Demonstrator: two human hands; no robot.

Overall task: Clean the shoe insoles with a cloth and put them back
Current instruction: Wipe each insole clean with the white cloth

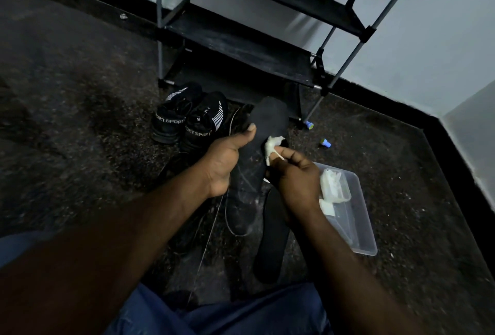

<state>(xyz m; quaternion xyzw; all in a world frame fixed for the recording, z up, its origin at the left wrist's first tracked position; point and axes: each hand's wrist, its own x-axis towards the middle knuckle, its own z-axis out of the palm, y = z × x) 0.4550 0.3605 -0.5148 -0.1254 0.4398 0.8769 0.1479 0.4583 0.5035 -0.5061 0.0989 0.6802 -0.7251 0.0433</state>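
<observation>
- My left hand (223,164) is clamped on a black insole (269,120): thumb flat along its near edge, the other fingers wrapped round behind it.
- The insole is up off the floor, toe end pointing away from me toward the shoe rack (241,40), its top face turned up to me.
- My right hand (294,178) has its fingertips pinched together on a small wad of white cloth (273,144), and the wad touches the insole's face about midway along, on the right side.
- A second black insole (273,241) lies flat on the dark speckled floor (80,120) just below my right wrist, lengthwise toward me.
- Under the held insole there is another dark shape with a thin pale line round its edge (238,216) (shoe or insole, I cannot tell in this light).
- A pair of black sneakers (187,120) with white stripes and "SPORT" lettering stands side by side just beyond my left hand, in front of the rack.
- A clear plastic tub (360,230) sits on the floor to my right, partly behind my right hand, with some white pieces (334,184) in its near end.
- Two small blue caps (325,143) lie on the floor near the rack's right foot, apart from each other.
- My blue trousers (241,313) fill the bottom edge.
</observation>
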